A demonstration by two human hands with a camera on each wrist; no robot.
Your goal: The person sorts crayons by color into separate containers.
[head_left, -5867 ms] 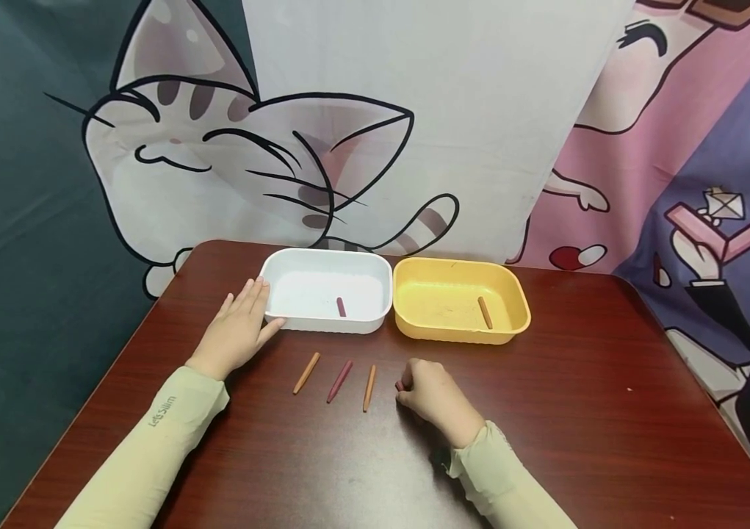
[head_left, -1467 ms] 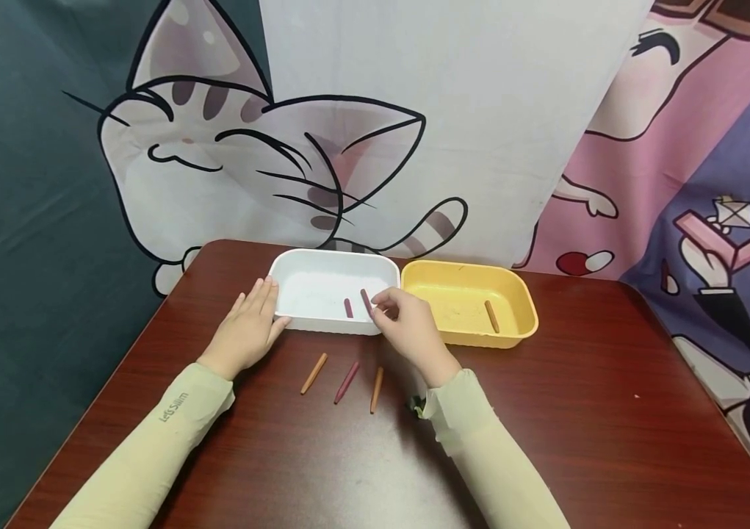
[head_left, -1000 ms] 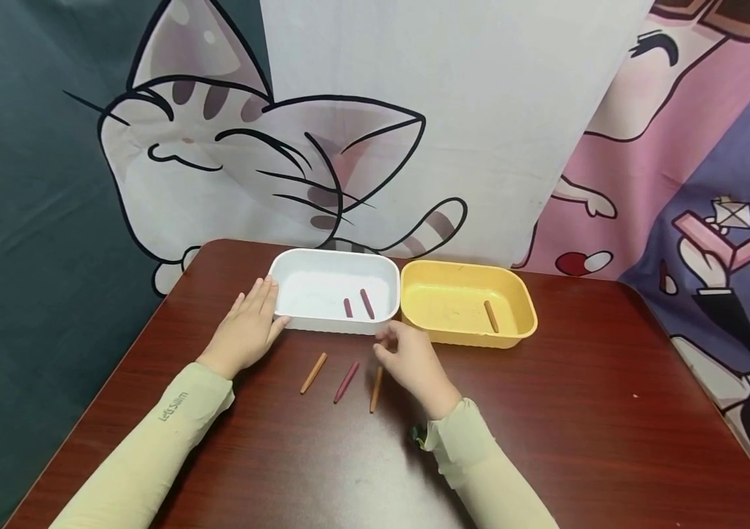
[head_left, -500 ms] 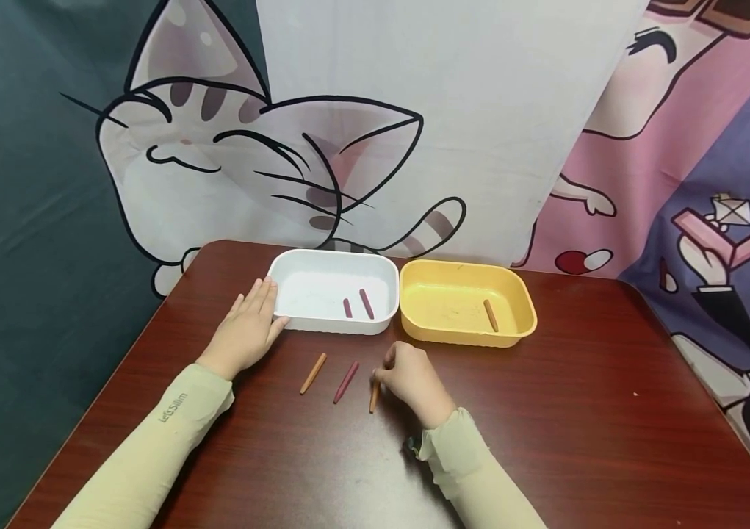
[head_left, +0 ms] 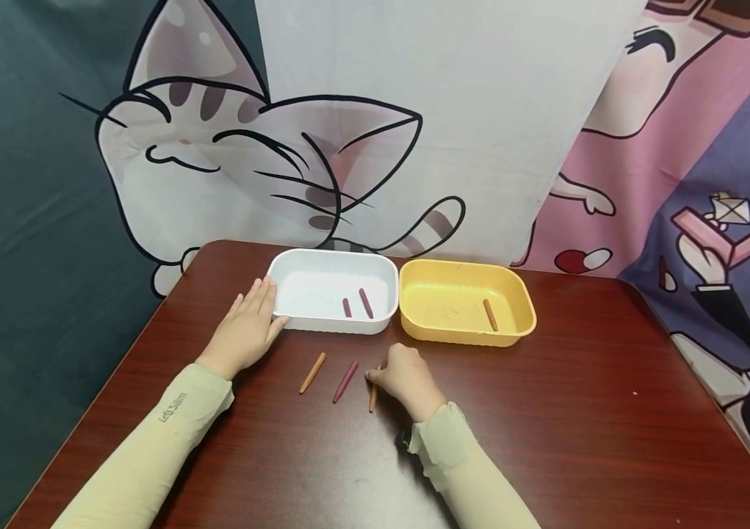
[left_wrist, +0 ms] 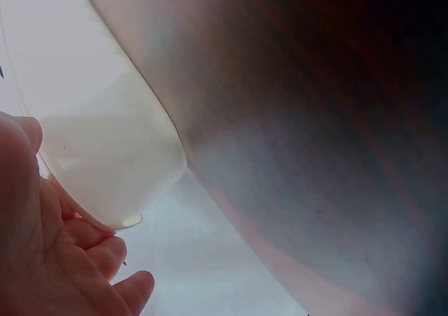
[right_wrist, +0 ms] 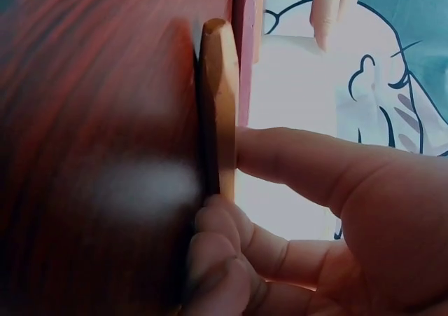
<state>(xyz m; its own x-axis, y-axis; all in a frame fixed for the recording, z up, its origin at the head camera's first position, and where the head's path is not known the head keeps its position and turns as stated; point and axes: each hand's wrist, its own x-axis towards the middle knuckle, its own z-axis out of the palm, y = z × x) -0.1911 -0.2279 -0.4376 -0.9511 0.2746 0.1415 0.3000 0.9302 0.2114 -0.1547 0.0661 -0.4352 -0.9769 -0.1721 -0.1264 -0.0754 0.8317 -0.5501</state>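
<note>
My left hand (head_left: pixel 240 328) lies with its fingers straight against the left end of the white tray (head_left: pixel 328 324); the left wrist view shows the fingers at its wall. My right hand (head_left: pixel 408 378) pinches an orange crayon (right_wrist: pixel 220 85) between thumb and fingers, low over the table. In the head view this crayon (head_left: pixel 373 400) is partly covered by the hand. To its left lie a dark red crayon (head_left: pixel 345 382) and another orange crayon (head_left: pixel 312 373). Two dark red crayons, one short (head_left: pixel 347 307) and one longer (head_left: pixel 366 303), are in the white tray.
Right beside the white tray stands a yellow tray (head_left: pixel 467 337) with one orange crayon (head_left: pixel 490 315) inside. Both sit near the back of the brown wooden table (head_left: pixel 579 411). A cat-printed cloth (head_left: pixel 216 198) hangs behind the table.
My right hand has put a dark red crayon into the white tray and let go, then come back toward me to the nearest orange crayon and pinched it. The left hand stays put.
</note>
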